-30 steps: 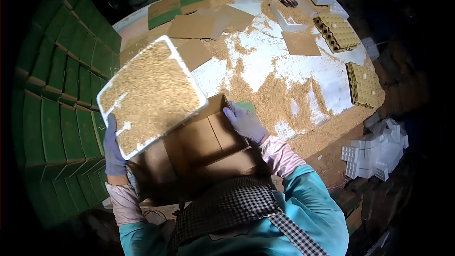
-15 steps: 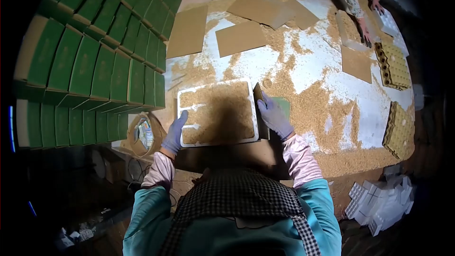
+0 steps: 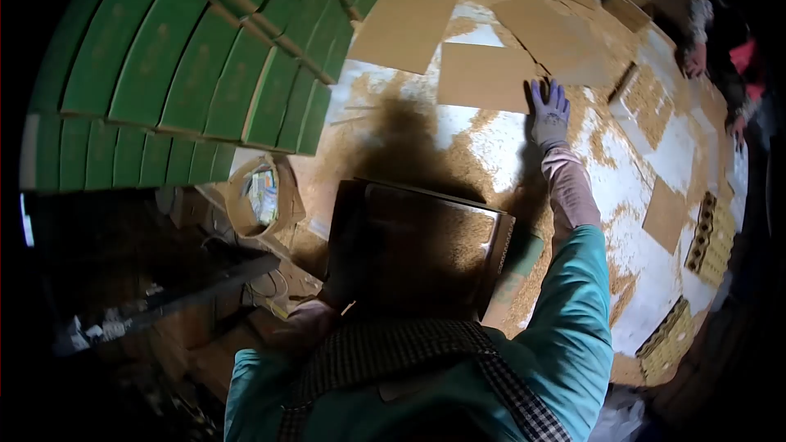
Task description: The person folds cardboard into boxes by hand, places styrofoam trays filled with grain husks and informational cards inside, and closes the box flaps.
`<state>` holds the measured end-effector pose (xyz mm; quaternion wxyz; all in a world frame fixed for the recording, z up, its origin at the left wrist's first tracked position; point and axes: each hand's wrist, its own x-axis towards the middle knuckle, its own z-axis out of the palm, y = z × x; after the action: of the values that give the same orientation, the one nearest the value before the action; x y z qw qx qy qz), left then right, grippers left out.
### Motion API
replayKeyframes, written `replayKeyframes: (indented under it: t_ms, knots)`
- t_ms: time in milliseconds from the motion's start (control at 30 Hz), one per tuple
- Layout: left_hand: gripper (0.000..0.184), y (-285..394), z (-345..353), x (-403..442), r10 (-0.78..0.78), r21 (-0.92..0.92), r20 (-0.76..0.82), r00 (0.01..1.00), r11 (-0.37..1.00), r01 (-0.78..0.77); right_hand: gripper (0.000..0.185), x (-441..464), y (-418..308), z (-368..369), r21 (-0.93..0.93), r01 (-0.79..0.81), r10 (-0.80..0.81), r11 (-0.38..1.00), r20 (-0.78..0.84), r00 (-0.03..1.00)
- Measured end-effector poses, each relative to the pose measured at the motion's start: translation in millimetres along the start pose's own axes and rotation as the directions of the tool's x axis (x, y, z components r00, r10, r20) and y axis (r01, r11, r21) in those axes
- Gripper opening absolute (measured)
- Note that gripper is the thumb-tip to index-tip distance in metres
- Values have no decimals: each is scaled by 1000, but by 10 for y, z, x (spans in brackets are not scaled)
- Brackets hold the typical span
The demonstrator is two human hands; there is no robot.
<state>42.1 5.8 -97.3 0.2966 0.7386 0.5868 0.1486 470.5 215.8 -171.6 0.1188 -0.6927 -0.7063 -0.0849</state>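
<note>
My right hand [image 3: 551,119], in a pale purple glove, reaches forward over the table with its fingers apart. It is at the right edge of a flat brown cardboard sheet [image 3: 483,78]; whether it touches the sheet I cannot tell. Close to my body stands an open cardboard box [image 3: 499,255], mostly in shadow. Inside its walls is the white tray of sawdust-like bedding [image 3: 468,239]. My left hand [image 3: 318,313] is low at the box's near left corner, its fingers lost in the dark.
Green boxes [image 3: 184,57] are stacked high on the left. A paper-filled container [image 3: 262,196] stands below them. More cardboard [image 3: 548,29] lies across the sawdust-strewn table [image 3: 626,278]. Egg trays [image 3: 711,241] line the right edge, where another person's hands [image 3: 696,60] show.
Both hands have left the tray's sides. My right hand has moved forward to the cardboard sheet, the left back toward my body. The tray now sits within the box, and the view has turned.
</note>
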Motion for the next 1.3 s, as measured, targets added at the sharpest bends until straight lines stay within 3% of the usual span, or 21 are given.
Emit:
replayKeyframes:
  t_ms: [100, 167, 233, 333, 400, 467, 533, 600, 667, 767, 833, 867, 900, 933, 967, 1000, 1067, 1167, 1200, 1267, 1300]
  knots:
    - [33, 518, -328, -35, 347, 23, -185, 919, 937, -349, 63, 202, -45, 252, 127, 295, -301, 947, 31, 953]
    - [32, 737, -598, -148, 427, 90, -334, 840, 902, -422, 48, 177, -110, 419, 66, 329, -325, 942, -66, 943]
    - [31, 562, -759, -352, 302, 129, -456, 837, 953, -274, 40, 89, -308, 109, 153, 285, -281, 946, -46, 959]
    - [23, 90, -1353, -550, -25, 16, -597, 802, 999, 42, 36, -121, -392, -358, 507, 149, -180, 849, 13, 984]
    - [28, -457, -1730, -675, -339, 35, -532, 775, 906, 421, 34, -471, -517, -963, 713, -96, 7, 695, 127, 992]
    - [35, -1285, -1793, -684, -455, 60, -570, 684, 808, 587, 37, -972, -469, -1342, 696, -179, 150, 696, 102, 983]
    - [36, -1827, -1657, -473, -439, 185, -496, 749, 790, 585, 36, -1478, -568, -1794, 845, -255, 278, 470, 133, 951]
    - [31, -2245, -1540, -254, -504, 370, -198, 841, 756, 541, 32, -1921, -739, -2225, 839, -296, 369, 456, 125, 921]
    - [27, -2511, -1411, -176, -539, 301, -341, 770, 713, 633, 34, -2255, -862, -2476, 865, -283, 466, 414, 66, 882]
    - [26, -2318, -1680, -249, -519, 277, -281, 807, 762, 586, 40, -2548, -933, -2814, 927, -249, 579, 281, 43, 814]
    - [26, -2134, -1865, -356, -497, 289, -255, 829, 779, 556, 40, -2616, -991, -2961, 892, -232, 593, 389, -50, 803]
    - [24, -2123, -1914, -379, -370, 336, -308, 877, 820, 464, 40, -2643, -1009, -3002, 846, -236, 597, 479, -117, 794]
    - [22, -2029, -1935, -325, -222, 386, -349, 910, 851, 356, 36, -2622, -1104, -3014, 813, -220, 549, 539, -141, 824]
    - [20, -1576, -1989, -277, 51, 352, -398, 916, 931, 101, 30, -2591, -1348, -3038, 807, -146, 520, 572, -219, 825]
    - [19, -980, -1946, -278, 306, 314, -442, 843, 933, -175, 27, -2592, -1363, -2850, 661, -35, 392, 749, -400, 828]
    - [17, -572, -1699, -260, 354, -50, -406, 842, 912, -408, 37, -2592, -1488, -2736, 608, 59, 276, 792, -442, 854]
    - [20, 397, -1336, -150, 511, 24, -237, 827, 854, -520, 40, -2313, -2063, -2904, 538, 137, 71, 832, -348, 935]
    - [33, 108, -751, -165, 719, 534, -254, 646, 662, -527, 39, -2294, -2122, -2823, 349, 354, -380, 868, 7, 925]
    - [31, 45, -979, -214, 705, 524, -373, 603, 697, -490, 38, -2381, -2063, -2765, 225, 444, -475, 867, 108, 873]
    - [33, -131, -1310, -303, 405, 234, -612, 679, 913, -333, 34, -2554, -1747, -2383, 291, 438, -506, 851, 226, 832]
    - [33, -165, -1457, -290, 532, 423, -538, 654, 841, -337, 31, -2427, -1837, -2369, 225, 394, -454, 891, 453, 767]
